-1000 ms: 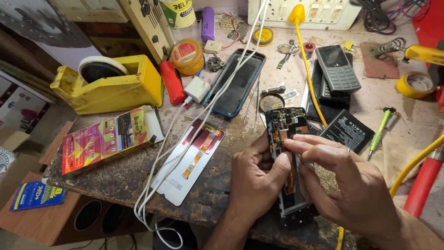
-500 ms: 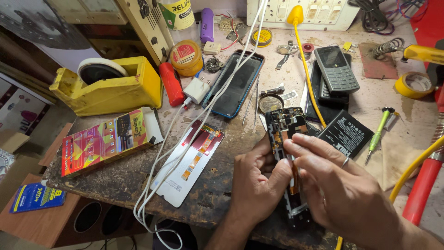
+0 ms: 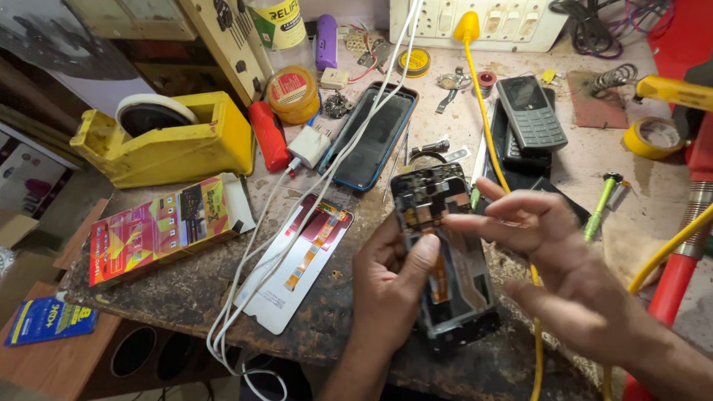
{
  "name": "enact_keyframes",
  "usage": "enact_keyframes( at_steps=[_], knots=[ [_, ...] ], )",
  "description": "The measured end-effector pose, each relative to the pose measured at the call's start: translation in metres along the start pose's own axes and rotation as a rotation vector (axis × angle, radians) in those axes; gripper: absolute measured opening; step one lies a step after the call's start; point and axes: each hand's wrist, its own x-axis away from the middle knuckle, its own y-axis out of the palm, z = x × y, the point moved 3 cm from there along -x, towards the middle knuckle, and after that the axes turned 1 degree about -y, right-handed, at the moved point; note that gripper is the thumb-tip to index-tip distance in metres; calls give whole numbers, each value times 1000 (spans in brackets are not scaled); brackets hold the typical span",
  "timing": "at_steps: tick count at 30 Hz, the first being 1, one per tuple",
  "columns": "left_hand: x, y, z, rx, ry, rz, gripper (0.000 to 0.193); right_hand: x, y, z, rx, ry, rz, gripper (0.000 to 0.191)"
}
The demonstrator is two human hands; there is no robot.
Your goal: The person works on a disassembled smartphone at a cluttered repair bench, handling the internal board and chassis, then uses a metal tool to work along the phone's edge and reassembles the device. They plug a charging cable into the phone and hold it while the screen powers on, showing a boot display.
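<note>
**Opened phone held over bench, back cover off**

I note the left hand (image 3: 390,286) clasping the opened phone (image 3: 445,249) by its near edge, thumb pressed on the exposed internals, evidently to steady it. The right hand (image 3: 564,260) hovers just right of the phone, fingers spread and holding nothing (one fingertip reaches toward its upper boards). Left of the phone lie a white cable (image 3: 297,200) and a flex-part card (image 3: 301,260); beyond it, a keypad handset (image 3: 531,111).

Left hand (image 3: 390,286) curls in a grip, thumb pressed forward; right hand (image 3: 564,256) hovers beside it, fingers (image 3: 475,223) spread.
</note>
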Motion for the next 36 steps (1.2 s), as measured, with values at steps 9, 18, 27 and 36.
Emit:
enact_keyframes(
  at_steps=[9, 18, 27, 36],
  knots=[
    [-9, -19, -1, 253, 88, 269, 27, -14, -26, 16, 371, 189, 359, 25],
    [-5, -13, 6, 192, 51, 212, 52, -18, -25, 8, 747, 283, 310, 29],
    [-9, -16, -5, 269, 97, 190, 31, -19, -19, 10, 740, 31, 206, 28],
    [-8, -20, -13, 236, 104, 239, 28, -19, -13, 4, 771, 5, 230, 24]
  ],
)
